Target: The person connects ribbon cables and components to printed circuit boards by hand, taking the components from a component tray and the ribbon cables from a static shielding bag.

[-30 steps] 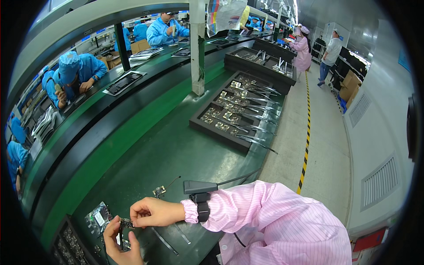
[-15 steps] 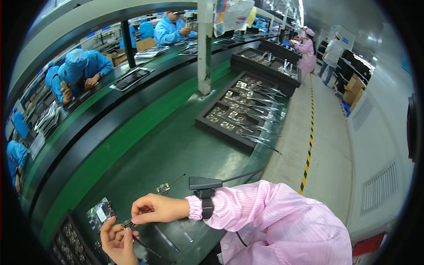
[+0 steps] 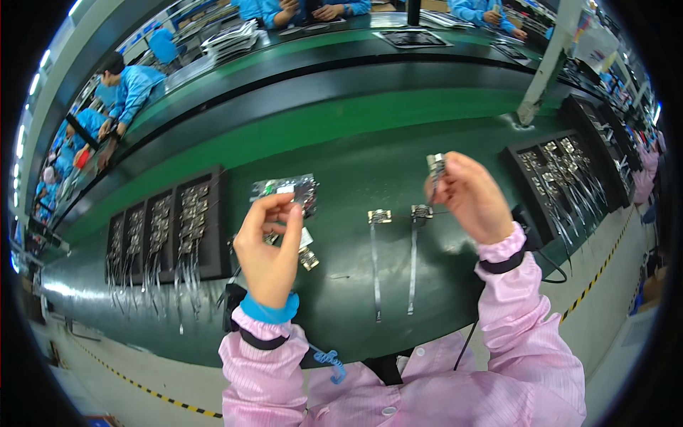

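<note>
My right hand [image 3: 473,196] is raised over the green bench, pinching a small circuit board [image 3: 436,165] between thumb and fingers. Below and left of it, two small boards lie on the bench: a left board [image 3: 379,216] and a right board [image 3: 421,212], with flat silvery ribbon cables running toward me. My left hand [image 3: 269,249] hovers near a clear plastic bag [image 3: 306,186] of small parts, its thumb and forefinger apart and nothing visible between them. Beside its thumb lies a loose board [image 3: 308,258]; other small pieces are partly hidden behind that hand.
At the left, a black tray [image 3: 222,213] holds rows of boards with dangling cables. Another black tray [image 3: 514,158] of boards stands at the right, by a metal post [image 3: 548,71]. A dark raised conveyor edge [image 3: 299,82] runs along the back, with people in blue beyond.
The view has swung left. My hands, earlier together around a small board with a dark lead, are now apart. My right hand has moved away to the right with a board.
</note>
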{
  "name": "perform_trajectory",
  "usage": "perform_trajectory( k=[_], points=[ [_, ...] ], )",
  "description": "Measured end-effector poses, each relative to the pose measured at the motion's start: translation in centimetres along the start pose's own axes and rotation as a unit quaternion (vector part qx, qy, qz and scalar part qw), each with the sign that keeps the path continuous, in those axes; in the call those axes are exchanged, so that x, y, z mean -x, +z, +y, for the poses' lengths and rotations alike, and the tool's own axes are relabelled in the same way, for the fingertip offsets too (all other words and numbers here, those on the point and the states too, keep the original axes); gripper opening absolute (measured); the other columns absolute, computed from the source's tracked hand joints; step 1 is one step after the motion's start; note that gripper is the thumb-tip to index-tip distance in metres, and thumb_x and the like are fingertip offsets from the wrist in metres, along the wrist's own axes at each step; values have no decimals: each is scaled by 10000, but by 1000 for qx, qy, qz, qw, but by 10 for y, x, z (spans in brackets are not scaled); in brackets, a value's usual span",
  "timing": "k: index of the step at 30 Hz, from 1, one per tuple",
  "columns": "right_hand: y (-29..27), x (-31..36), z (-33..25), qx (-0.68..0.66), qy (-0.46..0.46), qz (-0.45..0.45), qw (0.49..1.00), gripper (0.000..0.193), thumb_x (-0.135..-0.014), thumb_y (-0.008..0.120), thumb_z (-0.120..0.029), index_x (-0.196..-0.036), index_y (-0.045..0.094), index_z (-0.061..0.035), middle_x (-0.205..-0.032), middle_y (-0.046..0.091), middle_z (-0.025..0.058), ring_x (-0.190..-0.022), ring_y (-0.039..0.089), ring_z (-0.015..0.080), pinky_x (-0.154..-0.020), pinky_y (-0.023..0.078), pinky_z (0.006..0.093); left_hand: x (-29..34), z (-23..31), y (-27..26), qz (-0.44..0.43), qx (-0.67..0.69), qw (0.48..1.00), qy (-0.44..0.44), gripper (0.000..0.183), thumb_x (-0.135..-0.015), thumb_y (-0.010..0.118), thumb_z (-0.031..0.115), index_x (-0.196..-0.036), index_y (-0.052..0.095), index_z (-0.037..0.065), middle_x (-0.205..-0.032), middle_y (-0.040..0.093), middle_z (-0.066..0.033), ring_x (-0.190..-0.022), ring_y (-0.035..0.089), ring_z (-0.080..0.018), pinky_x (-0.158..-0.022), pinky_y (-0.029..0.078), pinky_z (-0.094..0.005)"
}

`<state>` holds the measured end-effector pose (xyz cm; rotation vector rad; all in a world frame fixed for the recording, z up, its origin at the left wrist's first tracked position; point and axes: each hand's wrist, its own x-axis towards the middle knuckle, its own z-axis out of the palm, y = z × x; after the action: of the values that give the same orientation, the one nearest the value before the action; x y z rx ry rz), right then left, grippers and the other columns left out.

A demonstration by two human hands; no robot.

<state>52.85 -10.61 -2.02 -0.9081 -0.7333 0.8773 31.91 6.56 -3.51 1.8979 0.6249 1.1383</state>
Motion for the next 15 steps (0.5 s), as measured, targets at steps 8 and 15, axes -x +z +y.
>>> perform_trajectory(
  k=[8,15],
  points=[
    [-35,34,-7,375,81,93,919,198,-879,574,-201,-771,590,-35,-663,589,10,-612,550,73,-565,421,207,24,-11,10,-209,-168,963,-5,225,-738,708,198,-846,634,15,-776,640,-117,-706,650,-221,-625,510,-316],
    [-77,72,10,445,96,130,881,181,-838,628,-142,-739,573,-2,-626,569,17,-564,536,79,-542,415,206,75,5,60,-256,-319,912,33,335,-727,657,122,-991,497,-8,-947,534,-165,-872,587,-310,-716,524,-376]
  ],
)
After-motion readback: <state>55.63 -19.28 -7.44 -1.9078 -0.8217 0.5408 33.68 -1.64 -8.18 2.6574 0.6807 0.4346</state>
